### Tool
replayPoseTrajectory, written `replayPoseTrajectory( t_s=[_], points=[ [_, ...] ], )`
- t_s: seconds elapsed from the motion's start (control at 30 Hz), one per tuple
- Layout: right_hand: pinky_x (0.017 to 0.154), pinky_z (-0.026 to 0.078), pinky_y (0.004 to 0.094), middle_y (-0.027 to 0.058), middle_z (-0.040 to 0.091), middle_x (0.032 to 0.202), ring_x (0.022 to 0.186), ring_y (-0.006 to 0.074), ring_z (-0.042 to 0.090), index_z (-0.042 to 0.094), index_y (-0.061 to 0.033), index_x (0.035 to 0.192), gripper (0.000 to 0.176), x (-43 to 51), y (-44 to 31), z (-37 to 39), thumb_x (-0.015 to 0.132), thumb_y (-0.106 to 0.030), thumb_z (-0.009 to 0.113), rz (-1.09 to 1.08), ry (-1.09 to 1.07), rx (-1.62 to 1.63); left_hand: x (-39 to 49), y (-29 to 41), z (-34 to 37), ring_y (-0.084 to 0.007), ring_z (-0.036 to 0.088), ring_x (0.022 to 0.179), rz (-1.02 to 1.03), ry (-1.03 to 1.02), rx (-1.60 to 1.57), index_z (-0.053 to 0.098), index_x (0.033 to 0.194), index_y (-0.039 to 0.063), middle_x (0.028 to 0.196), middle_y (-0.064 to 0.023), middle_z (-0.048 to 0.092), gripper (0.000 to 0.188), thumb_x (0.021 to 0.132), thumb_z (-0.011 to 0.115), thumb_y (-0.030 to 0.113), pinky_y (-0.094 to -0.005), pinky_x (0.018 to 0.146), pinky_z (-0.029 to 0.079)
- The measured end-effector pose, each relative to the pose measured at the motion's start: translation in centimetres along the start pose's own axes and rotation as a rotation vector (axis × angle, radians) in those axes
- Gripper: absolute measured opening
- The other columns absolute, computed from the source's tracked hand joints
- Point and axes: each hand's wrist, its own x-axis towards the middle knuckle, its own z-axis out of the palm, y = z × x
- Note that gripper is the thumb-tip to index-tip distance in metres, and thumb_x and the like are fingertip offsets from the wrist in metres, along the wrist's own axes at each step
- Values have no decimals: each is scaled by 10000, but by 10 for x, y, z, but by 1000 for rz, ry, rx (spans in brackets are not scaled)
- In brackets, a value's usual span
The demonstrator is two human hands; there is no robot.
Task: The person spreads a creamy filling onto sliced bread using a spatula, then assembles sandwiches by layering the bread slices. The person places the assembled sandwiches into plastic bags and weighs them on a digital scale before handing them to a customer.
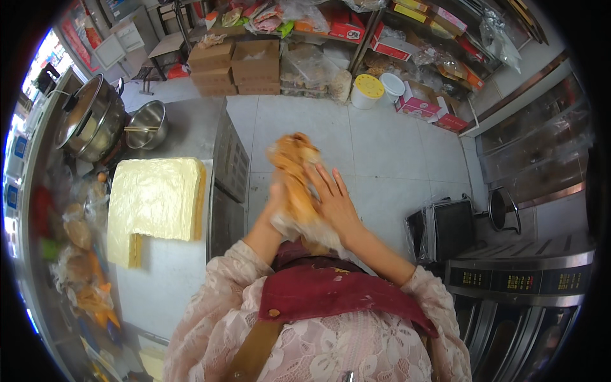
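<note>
An orange-brown cloth (298, 184) with a whitish lower edge is bunched in front of my apron, blurred by motion. My left hand (273, 210) has hold of its left side, and the cloth hides most of those fingers. On the other side my right hand (335, 203) lies against the cloth with straight, spread fingers, so the cloth is between both hands. To the left, a large slab of cream-coated sponge cake (155, 198) rests on a white board (164, 286) on the worktop. A rectangular piece is absent from the cake's near right corner.
A lidded steel pot (88, 117) and a steel bowl (150, 125) with chopsticks stand on the steel counter (195, 124). Plastic bags (79, 267) crowd the counter's left edge. Cardboard boxes (255, 67) and white buckets (365, 93) line the far side. Black trays (448, 229) and an oven (520, 279) are at right.
</note>
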Motion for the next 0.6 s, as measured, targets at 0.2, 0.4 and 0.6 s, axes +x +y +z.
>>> replayPoseTrajectory(
  t_s=[0.2,0.4,0.6],
  points=[
    [974,450,397,141,600,1219,1135,252,583,602,-9,1160,312,-37,-11,4,898,-173,641,385,-53,1033,28,57,-16,-217,612,967,559,-19,719,518,1245,87,1128,-87,594,375,1047,390,379,-368,830,544],
    [696,469,288,70,595,929,833,102,575,594,0,1040,186,-39,-15,19,918,-138,623,965,-17,1407,18,45,24,-238,617,981,285,193,54,525,1235,84,1119,-93,607,436,1058,325,428,-385,856,546],
    [839,496,401,201,604,1148,1027,344,587,634,-9,1056,282,-14,11,33,826,-162,684,345,377,930,-4,-32,49,-257,602,1085,-86,161,62,515,1310,77,1243,-89,599,442,1045,369,400,-403,940,513]
  ],
)
